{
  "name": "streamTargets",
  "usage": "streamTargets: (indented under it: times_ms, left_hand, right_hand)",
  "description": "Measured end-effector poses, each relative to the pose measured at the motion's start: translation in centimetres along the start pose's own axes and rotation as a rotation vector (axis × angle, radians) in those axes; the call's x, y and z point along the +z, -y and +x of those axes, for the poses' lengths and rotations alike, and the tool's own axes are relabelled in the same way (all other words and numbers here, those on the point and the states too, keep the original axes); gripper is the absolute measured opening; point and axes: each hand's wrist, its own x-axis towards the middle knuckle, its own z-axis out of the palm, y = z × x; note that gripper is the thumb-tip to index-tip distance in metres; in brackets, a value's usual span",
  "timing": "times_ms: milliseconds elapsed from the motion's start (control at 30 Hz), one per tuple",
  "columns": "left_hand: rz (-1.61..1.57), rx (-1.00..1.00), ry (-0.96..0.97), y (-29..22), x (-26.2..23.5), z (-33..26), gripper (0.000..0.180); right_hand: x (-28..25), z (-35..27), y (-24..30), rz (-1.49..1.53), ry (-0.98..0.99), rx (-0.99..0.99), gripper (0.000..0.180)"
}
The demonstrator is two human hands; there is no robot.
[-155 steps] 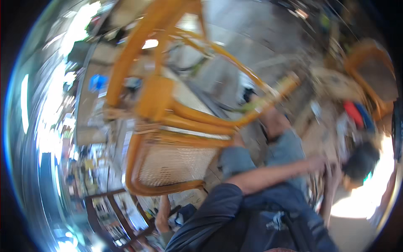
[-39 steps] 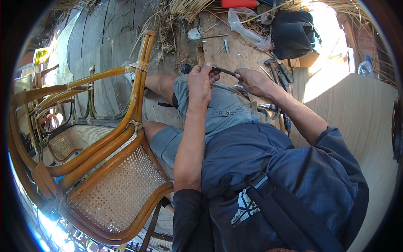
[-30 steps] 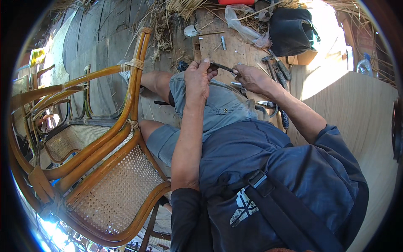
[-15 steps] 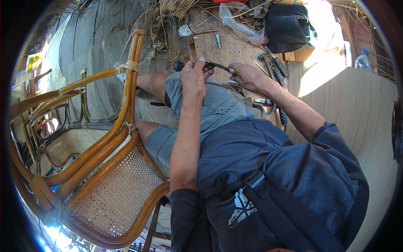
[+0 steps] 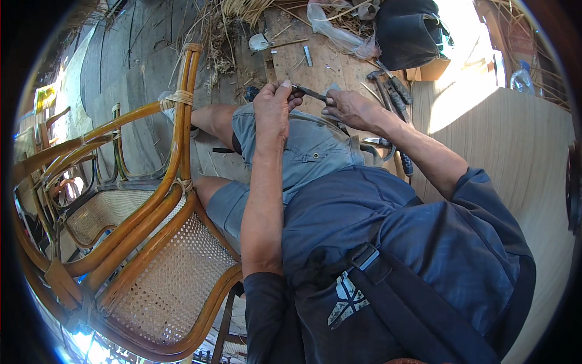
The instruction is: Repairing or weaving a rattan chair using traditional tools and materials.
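And there it is, a pale geometric emblem (image 5: 348,300) on the dark blue shirt (image 5: 345,209); no words readable!

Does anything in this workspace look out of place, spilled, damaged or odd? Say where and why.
Beyond the left hand and right hand, the wooden board looks untidy: a crumpled clear plastic bag lies by tangled dry strips, and a white scrap lies nearby, as if dropped. No spill or obvious damage shows.
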Motion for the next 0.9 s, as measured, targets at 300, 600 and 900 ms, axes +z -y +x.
streamTargets:
  times_ms: [300,600,900]
  left_hand:
    - [-0.007,-0.132,0.106,1.7,-1.9,1.2,0.014]
    - [0.014,-0.066,-0.038,2.0,-1.8,0.9,0.014]
    - [0.049,-0.066,-0.014,2.0,-1.8,0.8,0.014]
  right_hand:
    - [2.7,0.1,-1.3,0.092,0.017,-0.016,0.033]
    - [4.1,1.8,-2.7,-0.07,-0.021,-0.124,0.029]
    - [4.8,1.3,-3.0,-0.217,-0.083,-0.167,0.022]
